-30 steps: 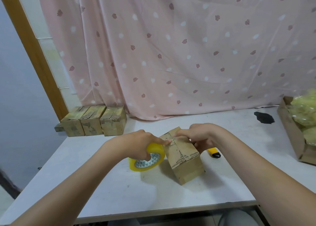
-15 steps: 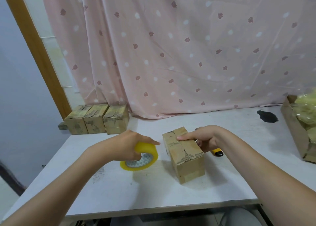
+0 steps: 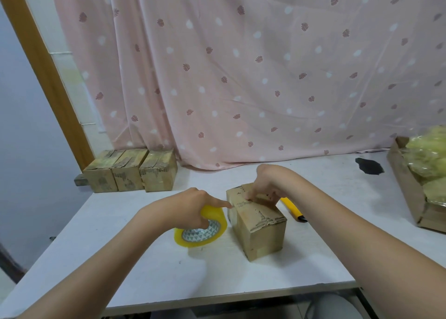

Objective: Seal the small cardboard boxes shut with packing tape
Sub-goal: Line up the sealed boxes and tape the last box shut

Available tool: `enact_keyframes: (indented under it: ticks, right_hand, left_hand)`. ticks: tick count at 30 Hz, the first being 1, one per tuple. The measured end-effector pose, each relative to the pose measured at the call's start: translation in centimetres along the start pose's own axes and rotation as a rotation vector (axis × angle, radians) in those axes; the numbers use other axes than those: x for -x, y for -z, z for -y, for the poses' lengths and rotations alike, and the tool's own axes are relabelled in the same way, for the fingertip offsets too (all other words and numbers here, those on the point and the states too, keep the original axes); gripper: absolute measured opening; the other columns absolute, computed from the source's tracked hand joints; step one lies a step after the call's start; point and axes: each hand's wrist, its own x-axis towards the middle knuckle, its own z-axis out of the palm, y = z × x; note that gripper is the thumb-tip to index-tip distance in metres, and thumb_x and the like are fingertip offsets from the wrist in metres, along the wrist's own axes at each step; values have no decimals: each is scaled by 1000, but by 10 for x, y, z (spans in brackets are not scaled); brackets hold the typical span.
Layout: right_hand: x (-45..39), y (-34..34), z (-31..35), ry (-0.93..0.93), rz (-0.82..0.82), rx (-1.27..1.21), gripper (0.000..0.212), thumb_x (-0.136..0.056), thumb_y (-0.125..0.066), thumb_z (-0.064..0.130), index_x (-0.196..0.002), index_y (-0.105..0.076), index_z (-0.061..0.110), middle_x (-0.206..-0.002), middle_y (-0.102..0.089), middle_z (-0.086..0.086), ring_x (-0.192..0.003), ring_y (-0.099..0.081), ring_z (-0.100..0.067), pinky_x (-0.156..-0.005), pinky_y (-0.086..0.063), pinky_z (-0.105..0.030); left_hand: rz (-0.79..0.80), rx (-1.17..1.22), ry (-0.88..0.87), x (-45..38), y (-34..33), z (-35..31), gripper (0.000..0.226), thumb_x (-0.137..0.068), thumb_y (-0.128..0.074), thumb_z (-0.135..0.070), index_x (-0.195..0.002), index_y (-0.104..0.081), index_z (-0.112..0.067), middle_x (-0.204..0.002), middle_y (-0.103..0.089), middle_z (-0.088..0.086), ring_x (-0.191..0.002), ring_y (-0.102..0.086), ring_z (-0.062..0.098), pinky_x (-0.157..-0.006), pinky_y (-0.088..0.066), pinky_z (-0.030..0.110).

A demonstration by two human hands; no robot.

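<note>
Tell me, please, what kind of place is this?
Probably a small home packing corner, not a factory. A pink patterned curtain hangs behind a plain white table, three taped boxes stand in a row at its back, and an open carton of bagged goods waits at the right.

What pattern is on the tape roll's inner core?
A grey-and-white triangle pattern lines the tape roll core, inside yellow tape; head view.

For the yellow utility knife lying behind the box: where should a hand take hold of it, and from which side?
Grip the yellow utility knife by the bare yellow handle, probably from above and from the right. It lies flat on the table, its far end hidden behind the small box and the right hand, so only the near stretch with the dark tip is free.
</note>
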Motion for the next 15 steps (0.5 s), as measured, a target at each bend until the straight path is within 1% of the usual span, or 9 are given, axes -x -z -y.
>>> enact_keyframes:
  ticks: [2, 4, 6, 8, 9, 11, 12, 14, 15]
  right_hand:
    - [4, -3, 9, 10, 33, 46, 87, -81, -77, 43, -143, -34, 1, -140, -46, -27, -114, -59, -43, -98, -50, -50]
    - [6, -8, 14, -26, 52, 146, 93, -80, -70, 58, -145, -34, 3, -141, -46, -23, -117, -58, -40, -101, -47, -45]
    - [8, -15, 19, -52, 22, 233, 93, -84, -59, 66, -146, -33, 2, -144, -46, -20, -123, -54, -36, -101, -45, -40]
    - [12, -19, 23, -51, 12, 264, 89, -87, -56, 65, -145, -33, 2, -144, -45, -19, -124, -53, -36, -100, -44, -41]
    - [13, -19, 24, -45, 7, 270, 82, -90, -55, 61, -143, -36, 2, -142, -46, -19, -123, -53, -36, -99, -44, -41]
    - [11, -17, 23, -32, 11, 221, 56, -94, -53, 49, -129, -46, 6, -132, -51, -16, -122, -54, -33, -97, -44, -39]
    - [8, -17, 20, -31, 35, 164, 44, -92, -54, 45, -115, -50, 7, -128, -52, -13, -121, -55, -30, -97, -44, -38]
    - [6, -15, 13, -32, 85, 11, 38, -85, -61, 44, -97, -51, 8, -124, -56, -11, -112, -59, -29, -100, -46, -42]
    - [5, -14, 11, -24, 94, -60, 39, -82, -65, 44, -92, -52, 8, -117, -57, -11, -103, -61, -30, -99, -48, -44]
  left_hand:
    - [-11, -6, -6, -1, -2, 1, 73, -86, -65, -22, -140, -38, -63, -105, -65, 8, -92, -59, 24, -78, -54, 42]
    - [-20, -3, -9, 1, -2, 1, 73, -87, -65, -23, -143, -38, -59, -112, -64, 5, -97, -58, 23, -82, -53, 40]
    - [-32, 14, -7, 4, -3, 2, 72, -86, -66, -22, -143, -39, -56, -111, -63, 2, -95, -57, 20, -77, -52, 34]
    - [-47, 42, -2, 6, -2, 3, 72, -85, -68, -20, -141, -39, -54, -101, -62, 1, -86, -55, 17, -69, -48, 29]
    - [-54, 67, 9, 7, -2, 4, 72, -84, -70, -20, -139, -37, -54, -94, -59, 1, -80, -54, 16, -65, -46, 28]
    - [-60, 113, 32, 11, 1, 7, 70, -83, -71, -18, -132, -35, -52, -80, -51, 0, -69, -50, 14, -58, -43, 29]
    - [-64, 120, 35, 14, 2, 8, 68, -82, -71, -17, -127, -36, -54, -77, -49, -1, -65, -48, 14, -56, -43, 30]
    - [-85, 146, 47, 20, 2, 10, 64, -79, -71, -18, -118, -40, -58, -77, -49, -1, -65, -50, 18, -56, -45, 35]
    - [-101, 172, 59, 24, 2, 11, 63, -78, -71, -19, -116, -43, -59, -78, -49, -1, -65, -50, 19, -56, -45, 34]
